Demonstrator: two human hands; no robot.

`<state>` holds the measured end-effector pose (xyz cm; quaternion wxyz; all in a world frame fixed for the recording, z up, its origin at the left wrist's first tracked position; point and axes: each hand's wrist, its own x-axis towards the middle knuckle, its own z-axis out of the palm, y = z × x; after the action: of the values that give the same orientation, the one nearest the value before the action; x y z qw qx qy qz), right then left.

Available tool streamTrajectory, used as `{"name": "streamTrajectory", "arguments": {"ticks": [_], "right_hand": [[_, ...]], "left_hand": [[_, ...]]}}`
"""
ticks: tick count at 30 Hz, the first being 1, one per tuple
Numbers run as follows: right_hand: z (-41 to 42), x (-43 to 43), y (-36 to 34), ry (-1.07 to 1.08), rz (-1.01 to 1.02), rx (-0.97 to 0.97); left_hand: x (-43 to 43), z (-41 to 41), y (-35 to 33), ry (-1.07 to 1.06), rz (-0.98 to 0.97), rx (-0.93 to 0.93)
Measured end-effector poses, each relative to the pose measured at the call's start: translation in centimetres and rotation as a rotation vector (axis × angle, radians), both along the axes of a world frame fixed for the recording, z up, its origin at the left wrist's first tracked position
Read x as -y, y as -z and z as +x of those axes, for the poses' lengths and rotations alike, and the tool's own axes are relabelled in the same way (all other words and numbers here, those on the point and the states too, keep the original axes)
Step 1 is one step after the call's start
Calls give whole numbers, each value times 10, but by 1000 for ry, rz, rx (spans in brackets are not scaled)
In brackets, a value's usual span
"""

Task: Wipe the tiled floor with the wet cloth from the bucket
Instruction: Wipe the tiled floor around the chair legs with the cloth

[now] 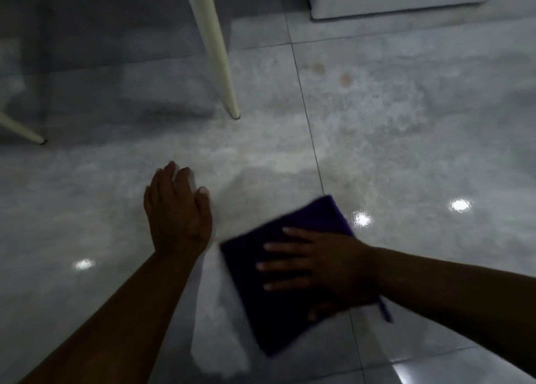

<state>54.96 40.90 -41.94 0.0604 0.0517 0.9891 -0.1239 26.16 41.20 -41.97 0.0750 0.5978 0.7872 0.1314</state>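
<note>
1. Nearest the wearer, two bare forearms reach forward and down over a glossy grey tiled floor [406, 140], seen from a head camera.
2. At about 5 o'clock, the right hand [322, 267] lies flat with fingers spread on a folded dark purple cloth [278, 305], pressing it to the floor; the open palm likely spreads pressure for wiping. The cloth's edges look blurred, suggesting a stroke under way.
3. At about 7 o'clock, just beside the cloth, the left hand [179, 209] rests palm down on bare tile with fingers close together, holding nothing, probably bracing the body's weight.
4. A dark grout line [307, 116] runs from beneath the cloth towards 12 o'clock.
5. Faint orange-brown spots [345, 79] sit well beyond the cloth near 1 o'clock, probably not yet wiped.
6. Farther off, a slanted cream furniture leg [217, 55] stands at 11 o'clock.
7. No bucket is in view.
</note>
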Motion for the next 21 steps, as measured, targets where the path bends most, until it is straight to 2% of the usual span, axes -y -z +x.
{"name": "streamTrajectory", "arguments": {"ticks": [2, 6, 10, 13, 15, 17, 19, 21], "right_hand": [[43, -23, -4, 67, -14, 8], [91, -132, -1, 489, 114, 94], [44, -242, -1, 910, 142, 121], [-23, -292, -2, 1094, 92, 150], [-66, -303, 0, 1078, 100, 154], [-95, -291, 1, 894, 134, 168], [-91, -268, 3, 631, 165, 164], [-51, -250, 4, 511, 173, 131]], "left_hand": [[-17, -5, 2, 40, -37, -30], [-26, -6, 11, 79, -117, -107], [-23, -6, 18, 73, -86, -120], [-23, -7, 20, 75, -79, -110], [-25, -7, 19, 70, -79, -102], [-25, -8, 17, 59, -93, -86], [-24, -9, 16, 55, -98, -82], [-25, -10, 16, 62, -87, -93]]}}
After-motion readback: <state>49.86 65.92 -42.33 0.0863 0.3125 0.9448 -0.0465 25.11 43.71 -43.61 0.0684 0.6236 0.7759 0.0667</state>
